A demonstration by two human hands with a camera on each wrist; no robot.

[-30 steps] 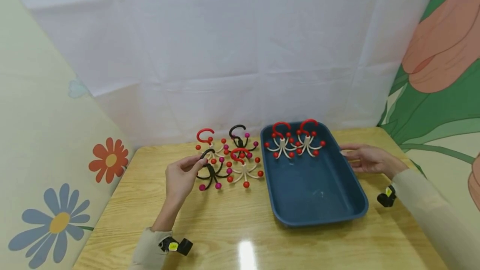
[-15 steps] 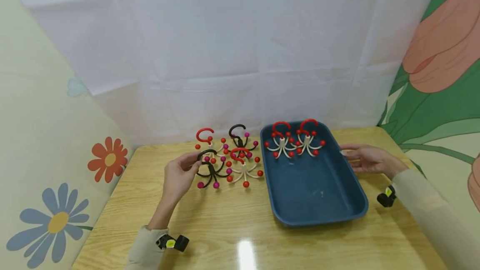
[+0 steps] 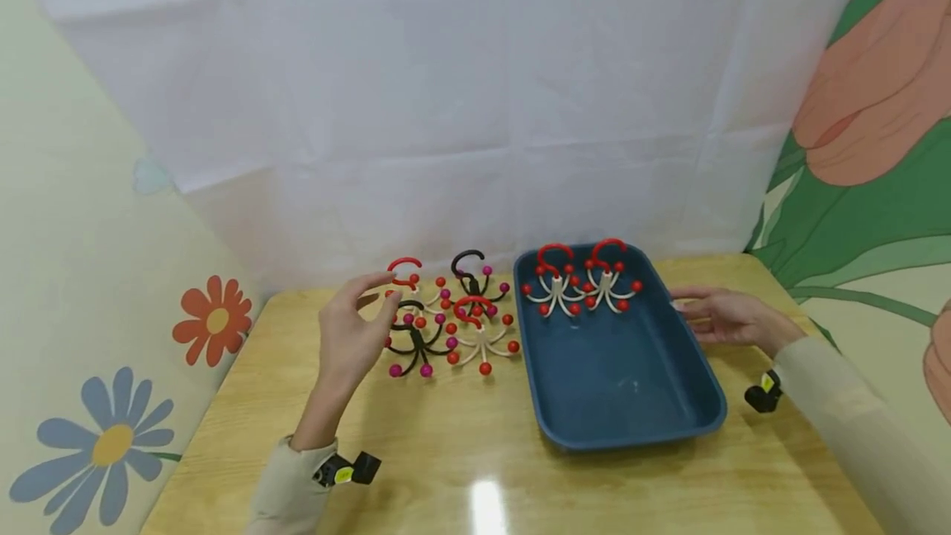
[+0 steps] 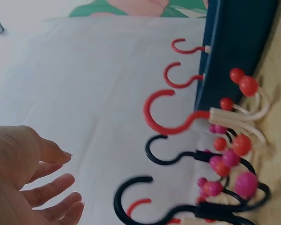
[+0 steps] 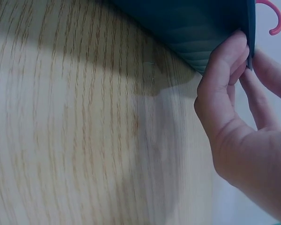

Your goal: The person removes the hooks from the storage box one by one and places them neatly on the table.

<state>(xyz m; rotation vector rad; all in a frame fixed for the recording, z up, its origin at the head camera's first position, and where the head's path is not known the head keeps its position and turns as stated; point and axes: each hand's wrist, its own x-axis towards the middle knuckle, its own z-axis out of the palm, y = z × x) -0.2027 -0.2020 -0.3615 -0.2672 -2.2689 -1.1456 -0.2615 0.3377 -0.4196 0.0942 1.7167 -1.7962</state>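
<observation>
My left hand (image 3: 349, 335) hovers just left of the nearer black rotating hook (image 3: 418, 340), which stands on the table, its legs tipped with magenta balls. In the left wrist view the fingers of my left hand (image 4: 42, 183) are apart from the black hook (image 4: 178, 211) and hold nothing. Around that hook stand another black hook (image 3: 474, 283), a white hook with a red top (image 3: 483, 337) and a similar one (image 3: 416, 291), partly hidden. On the right, my right hand (image 3: 731, 319) grips the rim of the dark blue tray (image 3: 624, 378) between thumb and fingers.
Inside the tray's far end stand two white hooks with red tops, a left one (image 3: 557, 287) and a right one (image 3: 607, 283). A wooden table (image 3: 416, 452) lies beneath everything. White cloth (image 3: 401, 106) hangs behind, with flower-patterned walls on both sides.
My left hand has let go of the nearer black hook and drawn slightly up and left, its fingers parting. That hook stays standing on the table. The right hand has kept its place.
</observation>
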